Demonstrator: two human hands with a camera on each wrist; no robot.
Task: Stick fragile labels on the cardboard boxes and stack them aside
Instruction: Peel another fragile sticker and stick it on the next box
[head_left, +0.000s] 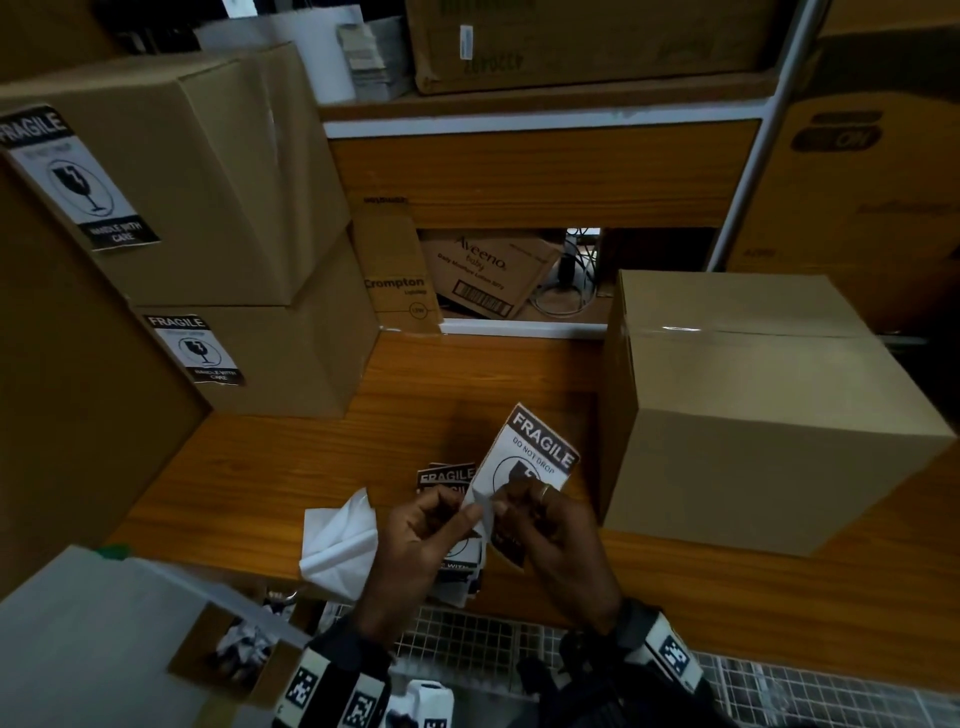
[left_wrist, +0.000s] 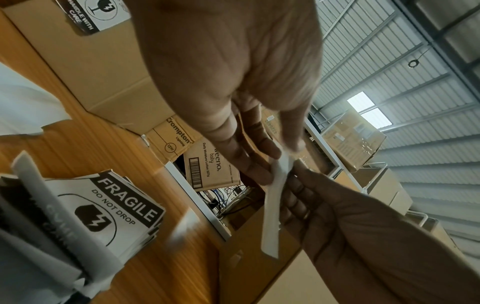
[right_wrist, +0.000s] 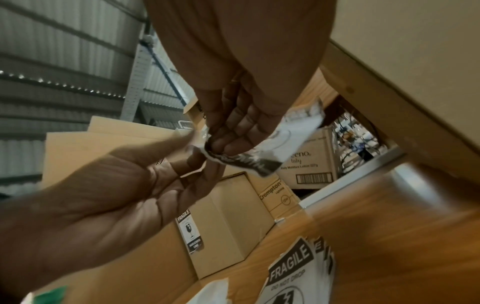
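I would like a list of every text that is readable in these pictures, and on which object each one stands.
"FRAGILE", "DO NOT DROP": label held in both hands, left hand, right hand.
"FRAGILE", "DO NOT DROP": label pile on the desk.
"FRAGILE", "HANDLE WITH CARE": upper stacked box and lower stacked box; the small middle line is blurred.
"Crompton", "Lighting", "13W": narrow carton.
"Aveeno baby", "Daily Moisture Lotion 227g": carton; barcode digits unreadable.
Shelf box print: upside down, blurred.
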